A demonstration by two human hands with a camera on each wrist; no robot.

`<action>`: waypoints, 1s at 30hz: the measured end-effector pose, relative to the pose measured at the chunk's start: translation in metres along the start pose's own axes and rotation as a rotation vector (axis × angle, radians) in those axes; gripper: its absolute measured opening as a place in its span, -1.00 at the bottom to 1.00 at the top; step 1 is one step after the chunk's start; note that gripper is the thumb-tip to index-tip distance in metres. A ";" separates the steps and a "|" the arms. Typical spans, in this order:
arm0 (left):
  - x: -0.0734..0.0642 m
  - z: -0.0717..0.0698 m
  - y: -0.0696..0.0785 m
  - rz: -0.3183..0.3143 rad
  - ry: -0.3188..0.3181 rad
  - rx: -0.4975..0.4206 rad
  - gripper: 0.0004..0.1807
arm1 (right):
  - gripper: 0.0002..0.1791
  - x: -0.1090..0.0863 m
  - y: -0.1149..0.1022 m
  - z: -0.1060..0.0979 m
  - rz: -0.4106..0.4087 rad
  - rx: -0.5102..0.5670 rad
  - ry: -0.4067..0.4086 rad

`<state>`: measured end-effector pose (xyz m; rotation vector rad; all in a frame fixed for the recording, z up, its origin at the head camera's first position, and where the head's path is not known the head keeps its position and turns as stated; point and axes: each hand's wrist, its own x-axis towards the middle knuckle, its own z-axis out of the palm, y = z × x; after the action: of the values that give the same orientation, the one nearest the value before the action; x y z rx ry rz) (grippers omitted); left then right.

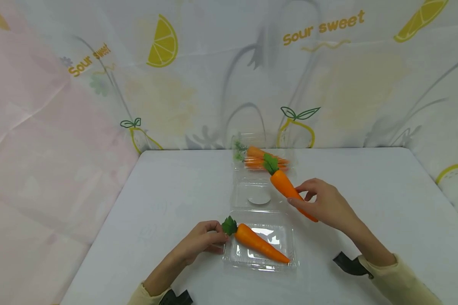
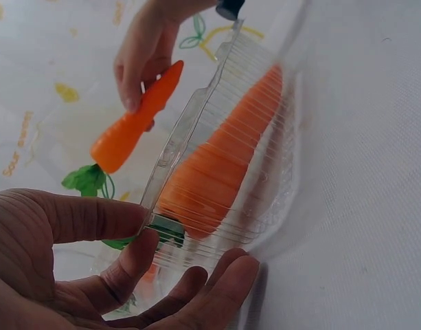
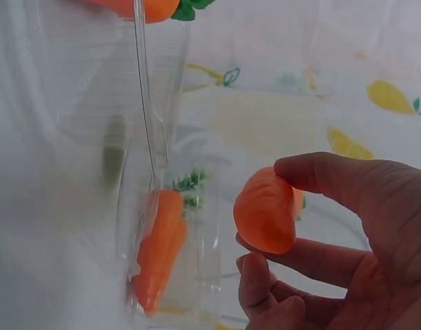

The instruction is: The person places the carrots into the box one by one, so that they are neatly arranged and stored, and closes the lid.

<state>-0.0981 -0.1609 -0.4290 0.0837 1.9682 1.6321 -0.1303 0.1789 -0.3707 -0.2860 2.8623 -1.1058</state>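
My left hand pinches the left rim of a clear plastic box between thumb and fingers, beside the leafy top of a carrot. That orange carrot lies slanted inside the box, its tip toward the front right corner. Up and to the right, my right hand holds a second carrot between thumb and fingertips near its narrow end. Its green leaves point away to the back left. The right wrist view shows this held carrot nearly end-on, away from the box wall.
Behind the near box lies a clear plastic lid. Another clear box stands at the table's back edge with several carrots inside. A printed cloth hangs behind the white table.
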 end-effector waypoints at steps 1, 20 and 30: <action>0.000 0.000 0.000 0.000 -0.001 -0.001 -0.84 | -0.59 -0.001 -0.001 0.002 -0.008 0.000 -0.006; -0.001 0.000 0.002 0.009 -0.004 0.009 -0.84 | -0.72 -0.009 -0.018 0.039 -0.092 0.005 -0.164; -0.003 0.001 0.004 0.016 0.002 -0.001 -0.85 | -0.70 -0.014 -0.028 0.052 -0.158 -0.077 -0.228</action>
<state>-0.0965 -0.1596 -0.4245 0.0981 1.9723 1.6443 -0.1061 0.1270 -0.3903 -0.6101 2.7193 -0.9180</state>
